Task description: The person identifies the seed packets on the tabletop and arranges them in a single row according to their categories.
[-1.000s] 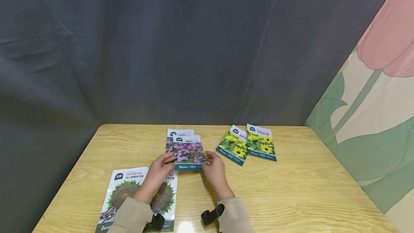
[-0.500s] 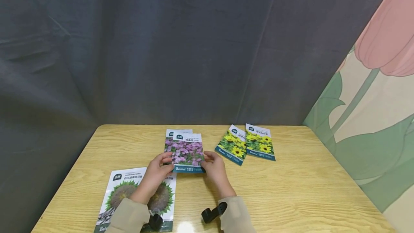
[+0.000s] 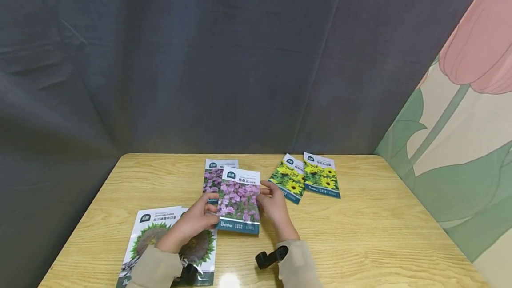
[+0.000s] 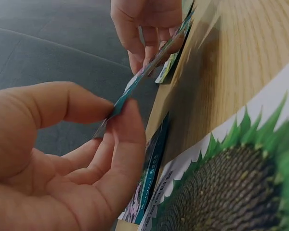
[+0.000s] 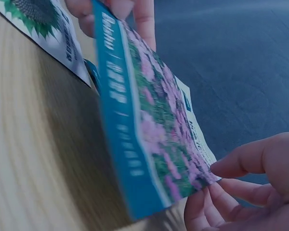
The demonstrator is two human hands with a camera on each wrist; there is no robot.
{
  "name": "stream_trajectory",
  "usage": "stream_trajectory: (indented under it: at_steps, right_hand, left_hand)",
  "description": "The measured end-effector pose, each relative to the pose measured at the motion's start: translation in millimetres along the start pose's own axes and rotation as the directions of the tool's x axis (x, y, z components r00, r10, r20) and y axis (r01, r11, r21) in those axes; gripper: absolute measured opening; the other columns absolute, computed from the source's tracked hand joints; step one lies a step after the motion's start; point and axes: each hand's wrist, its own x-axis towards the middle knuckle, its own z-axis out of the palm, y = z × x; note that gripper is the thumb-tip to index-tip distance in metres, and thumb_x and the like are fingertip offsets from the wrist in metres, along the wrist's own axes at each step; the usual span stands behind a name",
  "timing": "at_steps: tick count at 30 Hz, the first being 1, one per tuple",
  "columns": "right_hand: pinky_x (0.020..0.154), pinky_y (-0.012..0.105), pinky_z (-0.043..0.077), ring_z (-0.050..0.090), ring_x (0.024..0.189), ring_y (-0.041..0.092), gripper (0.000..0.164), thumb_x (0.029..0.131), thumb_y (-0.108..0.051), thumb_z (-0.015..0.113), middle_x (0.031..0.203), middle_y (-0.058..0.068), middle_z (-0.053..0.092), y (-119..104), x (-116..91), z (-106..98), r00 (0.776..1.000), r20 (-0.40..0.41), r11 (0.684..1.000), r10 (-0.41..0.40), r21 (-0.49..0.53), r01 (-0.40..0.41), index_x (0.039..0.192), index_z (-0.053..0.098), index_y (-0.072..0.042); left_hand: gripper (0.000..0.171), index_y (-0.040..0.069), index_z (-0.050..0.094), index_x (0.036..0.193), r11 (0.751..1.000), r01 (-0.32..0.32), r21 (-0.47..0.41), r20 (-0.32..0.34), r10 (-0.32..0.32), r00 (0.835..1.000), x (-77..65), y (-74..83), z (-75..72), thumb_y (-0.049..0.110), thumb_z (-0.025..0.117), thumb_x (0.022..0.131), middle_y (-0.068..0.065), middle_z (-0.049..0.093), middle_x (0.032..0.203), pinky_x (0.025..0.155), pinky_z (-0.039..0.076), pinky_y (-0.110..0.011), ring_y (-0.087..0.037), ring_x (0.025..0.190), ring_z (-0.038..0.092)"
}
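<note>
A seed packet with pink-purple flowers (image 3: pixel 239 194) is held up off the table between both hands, tilted with its printed front toward me. My left hand (image 3: pixel 197 219) pinches its lower left edge between thumb and fingers; the left wrist view shows the thumb (image 4: pixel 127 122) and index finger meeting on the packet's edge. At the right edge, my right hand (image 3: pixel 276 208) pinches the packet, thumb on the front and fingers behind in the right wrist view. A second purple-flower packet (image 3: pixel 211 180) lies on the table behind, partly covered by the held one.
Two overlapping large sunflower-seed packets (image 3: pixel 150 237) lie at the front left, partly under my left forearm. Two yellow-flower packets (image 3: pixel 322 177) lie at the back right, one angled. A dark curtain (image 3: pixel 240 66) hangs behind the wooden table (image 3: pixel 360 243).
Both hands have drawn the purple-flower packet toward me and slightly right, and it appears larger. More of the packet behind it now shows. The other packets have stayed in place.
</note>
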Motion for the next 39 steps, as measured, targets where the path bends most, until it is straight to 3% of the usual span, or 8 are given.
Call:
stream_trajectory:
  at_steps: [8,16,23,31,39]
  right_hand:
    - [0.058,0.026,0.048,0.052,0.068,0.014,0.054,0.089,0.013,0.054,0.105,0.020,0.058,-2,1,-7,1.000,-0.008,1.000,-0.008,0.006,0.008,0.143,0.048,0.008]
    - [0.057,0.024,0.049,0.052,0.063,0.013,0.050,0.085,0.015,0.054,0.104,0.022,0.060,0,2,-11,0.999,-0.016,0.997,-0.044,-0.057,0.043,0.135,0.056,0.008]
    - [0.055,0.026,0.051,0.054,0.062,0.014,0.038,0.085,0.014,0.055,0.094,0.017,0.059,4,2,-11,0.997,0.017,0.990,-0.074,-0.115,0.076,0.122,0.064,0.010]
    - [0.052,0.027,0.052,0.057,0.062,0.015,0.033,0.086,0.013,0.055,0.089,0.015,0.060,5,0,-10,0.992,0.115,0.988,-0.050,-0.140,0.066,0.118,0.064,0.011]
    - [0.053,0.030,0.056,0.059,0.060,0.016,0.021,0.089,0.010,0.059,0.080,0.012,0.063,4,-3,-7,0.977,0.214,0.985,0.008,-0.173,0.029,0.109,0.064,0.009]
  left_hand:
    - [0.043,-0.008,0.041,0.138,0.999,-0.009,0.031,0.091,0.006,0.996,-2.8,0.3,-3.0,0.003,0.056,0.099,-0.013,0.062,0.097,0.071,0.058,-0.040,-0.020,0.076,0.059]
    - [0.014,-0.005,0.055,0.110,0.998,0.051,0.036,0.183,-0.057,0.981,-3.4,-0.3,-6.7,0.007,0.054,0.103,-0.007,0.061,0.078,0.064,0.061,-0.033,-0.013,0.063,0.062]
    - [0.017,-0.002,0.060,0.094,0.997,0.061,0.055,0.240,-0.073,0.968,-4.4,0.2,-6.7,0.010,0.051,0.104,-0.009,0.064,0.077,0.059,0.060,-0.028,-0.012,0.061,0.065]
    - [0.015,-0.003,0.060,0.095,0.996,0.057,0.067,0.216,-0.070,0.974,-4.5,-1.5,-7.6,0.008,0.053,0.102,-0.009,0.067,0.077,0.059,0.060,-0.027,-0.012,0.062,0.068]
    - [0.014,-0.003,0.060,0.094,0.994,0.043,0.105,0.125,-0.056,0.991,-3.5,-2.0,-9.6,0.007,0.054,0.102,-0.007,0.063,0.070,0.056,0.058,-0.026,-0.009,0.057,0.062]
